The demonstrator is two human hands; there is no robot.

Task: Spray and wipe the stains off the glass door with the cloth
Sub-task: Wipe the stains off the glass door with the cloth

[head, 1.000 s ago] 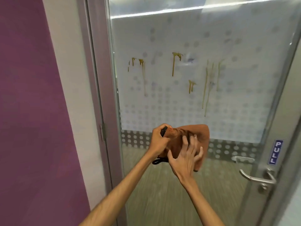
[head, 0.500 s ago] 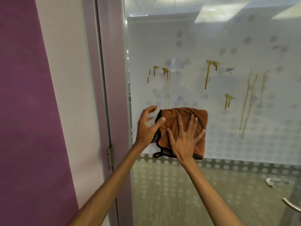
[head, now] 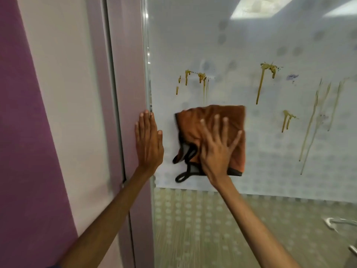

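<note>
Left hand (head: 148, 144) flat and upright; right hand (head: 216, 151) flat, fingers (head: 224, 130) splayed.

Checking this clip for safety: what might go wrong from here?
1. The right hand only presses the cloth flat against the glass door; it may slip and drop.
2. Wiping upward could smear the brown stains rather than lift them.
3. The left hand lies along the door frame edge, where fingers might get pinched.

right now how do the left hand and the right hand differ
The left hand rests at the edge of the door frame, fingers together; the right hand presses the cloth against the glass door, fingers spread. The left hand touches no cloth; the right hand lies on it. Both are flat, fingers up.
</note>
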